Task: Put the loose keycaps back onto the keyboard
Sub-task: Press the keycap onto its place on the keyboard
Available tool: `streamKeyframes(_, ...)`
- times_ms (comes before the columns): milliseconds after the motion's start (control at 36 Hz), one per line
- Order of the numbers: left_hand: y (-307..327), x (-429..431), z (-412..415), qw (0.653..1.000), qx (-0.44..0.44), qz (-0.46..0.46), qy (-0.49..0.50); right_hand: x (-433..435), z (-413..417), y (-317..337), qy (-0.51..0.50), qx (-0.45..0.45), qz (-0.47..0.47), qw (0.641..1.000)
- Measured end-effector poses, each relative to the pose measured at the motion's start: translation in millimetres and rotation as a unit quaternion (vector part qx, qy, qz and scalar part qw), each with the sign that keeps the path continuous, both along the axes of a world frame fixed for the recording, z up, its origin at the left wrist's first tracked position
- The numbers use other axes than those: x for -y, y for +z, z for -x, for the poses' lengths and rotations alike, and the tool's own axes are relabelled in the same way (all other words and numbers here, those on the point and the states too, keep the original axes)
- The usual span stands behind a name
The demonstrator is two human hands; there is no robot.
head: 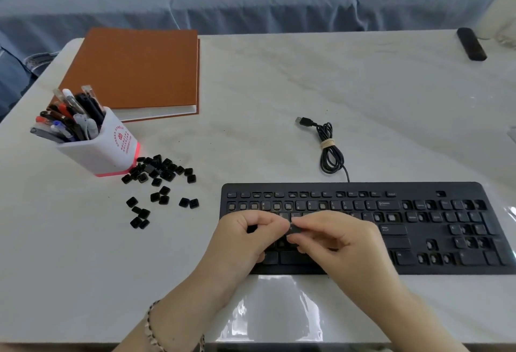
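A black keyboard (418,228) lies at the right front of the table, with several key sockets bare. Both hands hover over its left half. My right hand (332,240) pinches a black keycap (293,229) between thumb and forefinger. My left hand (245,237) has its fingers curled, and its fingertips meet that same keycap from the left; something dark shows inside its curled fingers. A pile of several loose black keycaps (159,181) is scattered on the table left of the keyboard.
A white pen holder (106,145) full of pens stands beside the keycap pile. An orange binder (134,72) lies behind it. The keyboard's coiled USB cable (329,150) rests behind the keyboard. A black remote-like object (472,44) sits at the far right edge.
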State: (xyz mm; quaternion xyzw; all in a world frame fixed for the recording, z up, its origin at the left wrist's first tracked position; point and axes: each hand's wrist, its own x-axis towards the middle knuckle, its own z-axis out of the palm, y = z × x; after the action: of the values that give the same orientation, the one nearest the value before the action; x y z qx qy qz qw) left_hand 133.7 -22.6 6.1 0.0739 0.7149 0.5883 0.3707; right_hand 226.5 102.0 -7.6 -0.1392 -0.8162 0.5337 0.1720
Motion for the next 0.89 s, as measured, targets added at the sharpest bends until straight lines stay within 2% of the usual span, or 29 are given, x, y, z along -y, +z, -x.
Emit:
streamKeyframes(139,-8,-5,-2,0.999,0.0,0.035,-0.015,-6,-5,-10,0.018,0.01,-0.143,0.99)
streamKeyframes(250,-17,-10,-2,0.998,-0.005,0.061,-0.016,-13,-8,-22,0.023,0.026,-0.198,0.98)
streamKeyframes(361,-24,-12,5,0.997,0.009,0.07,0.04,-33,-7,-35,-0.018,0.079,-0.153,0.985)
streamKeyframes(556,-31,-3,14,0.993,0.048,0.07,0.085,-69,22,-40,-0.092,0.108,-0.138,0.98)
streamKeyframes(889,-36,5,20,0.987,0.107,0.022,0.118,-71,54,-42,-0.023,0.186,-0.188,0.964)
